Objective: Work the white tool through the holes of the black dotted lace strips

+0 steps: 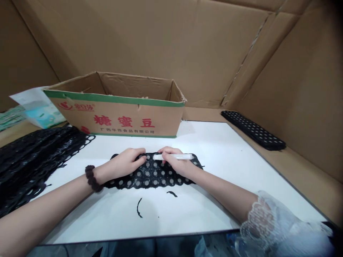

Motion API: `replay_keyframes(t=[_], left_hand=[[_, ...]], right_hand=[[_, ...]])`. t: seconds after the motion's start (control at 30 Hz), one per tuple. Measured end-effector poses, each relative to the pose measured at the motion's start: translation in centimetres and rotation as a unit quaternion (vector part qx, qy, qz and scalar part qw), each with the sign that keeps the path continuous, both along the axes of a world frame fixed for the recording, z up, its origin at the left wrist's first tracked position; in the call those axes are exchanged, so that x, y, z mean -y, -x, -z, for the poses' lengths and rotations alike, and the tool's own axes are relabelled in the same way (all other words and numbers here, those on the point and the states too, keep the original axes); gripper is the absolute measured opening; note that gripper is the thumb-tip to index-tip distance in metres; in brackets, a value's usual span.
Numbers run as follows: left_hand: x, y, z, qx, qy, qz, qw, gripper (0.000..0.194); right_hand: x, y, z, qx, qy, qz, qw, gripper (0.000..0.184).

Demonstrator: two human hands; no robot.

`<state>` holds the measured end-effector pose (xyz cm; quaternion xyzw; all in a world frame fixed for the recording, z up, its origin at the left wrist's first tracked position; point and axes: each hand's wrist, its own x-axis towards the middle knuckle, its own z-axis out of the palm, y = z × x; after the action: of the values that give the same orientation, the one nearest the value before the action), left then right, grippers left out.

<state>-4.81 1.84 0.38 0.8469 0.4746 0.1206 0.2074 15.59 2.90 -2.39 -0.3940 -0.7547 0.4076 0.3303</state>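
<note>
left hand (132, 160) pinching black mat (147, 174), midway between bench (214, 205) front and far edges; right hand (173, 161) gripping white pen-like tool (182, 156) on mat's far edge; probably working that rim; next move likely needs steady left pinch

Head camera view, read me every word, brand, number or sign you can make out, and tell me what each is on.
"糖蜜豆": large red characters on the front of the cardboard box.
"广西华伟食品有限公司": small dark characters below it, same box.
Red logo and brand name, box's upper left: too blurred to read surely.
Blue-and-white packet: no readable text.
White pen-like tool: no readable text.
No numbers are readable.
</note>
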Motion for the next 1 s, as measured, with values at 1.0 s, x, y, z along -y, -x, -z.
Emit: replay_keyframes(t=[1.0], left_hand=[[-0.4, 0.9, 0.7, 0.059, -0.049, -0.023, 0.997, 0.025]], right_hand=[[0.3, 0.4, -0.8, -0.037, 0.011, -0.007, 0.999, 0.035]])
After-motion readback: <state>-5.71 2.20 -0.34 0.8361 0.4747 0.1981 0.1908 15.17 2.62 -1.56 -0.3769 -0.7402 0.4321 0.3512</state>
